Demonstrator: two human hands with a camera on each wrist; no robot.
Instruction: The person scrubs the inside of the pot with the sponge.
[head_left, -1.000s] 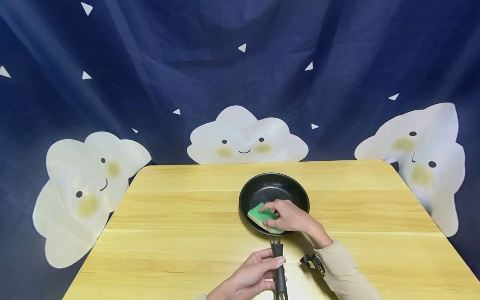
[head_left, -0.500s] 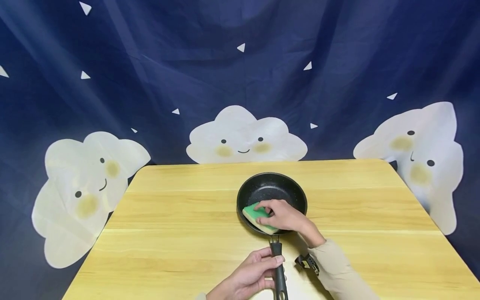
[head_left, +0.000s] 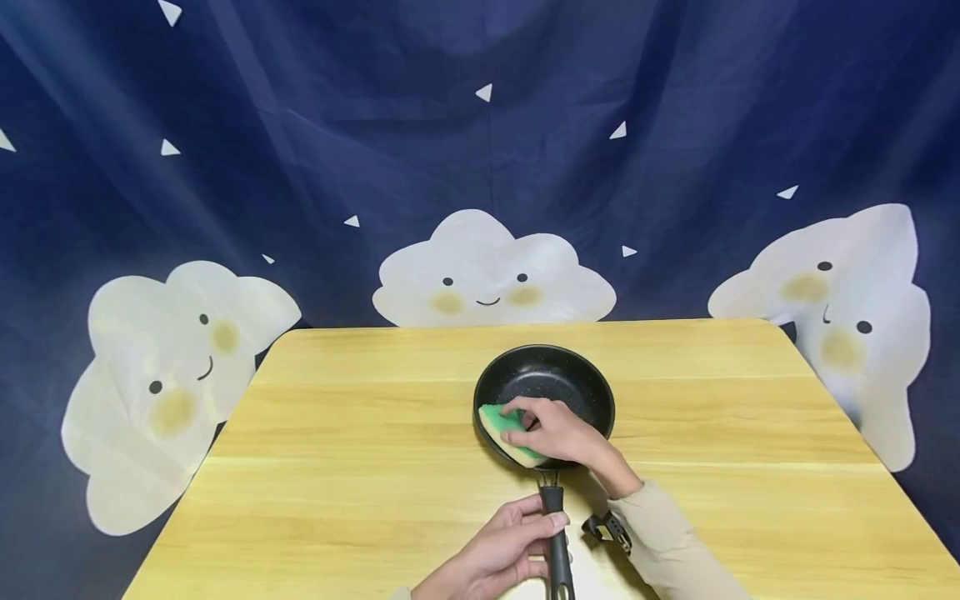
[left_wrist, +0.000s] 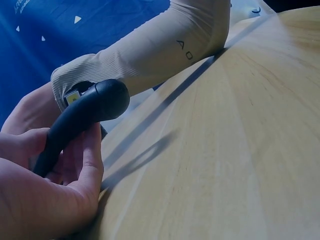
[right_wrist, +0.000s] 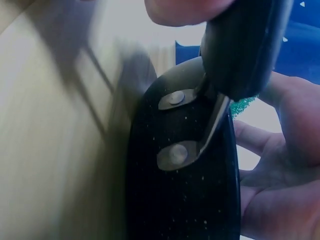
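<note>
A black frying pan [head_left: 558,377] lies on the wooden table with its handle [head_left: 558,550] toward me. My left hand [head_left: 504,550] grips that handle, thumb on top; in the left wrist view its fingers [left_wrist: 90,162] are curled round the handle. Inside the pan, at its near left wall, a sponge [head_left: 497,427] sits tilted, green side up and pale yellow below. My right hand [head_left: 562,429] pinches the sponge between thumb and fingers. From the right wrist, the pan's outer wall [right_wrist: 185,205] hides most of the sponge, leaving a green sliver [right_wrist: 242,106].
The wooden table [head_left: 337,433] reaches back to a dark blue curtain [head_left: 420,125] printed with white clouds. A black strap-like device [head_left: 609,532] hangs at the right wrist, beside the beige sleeve [head_left: 667,533] and close to the pan handle.
My right hand has slid the sponge leftward inside the pan, up to the near left wall. The left hand keeps its grip on the handle, and the pan is almost still.
</note>
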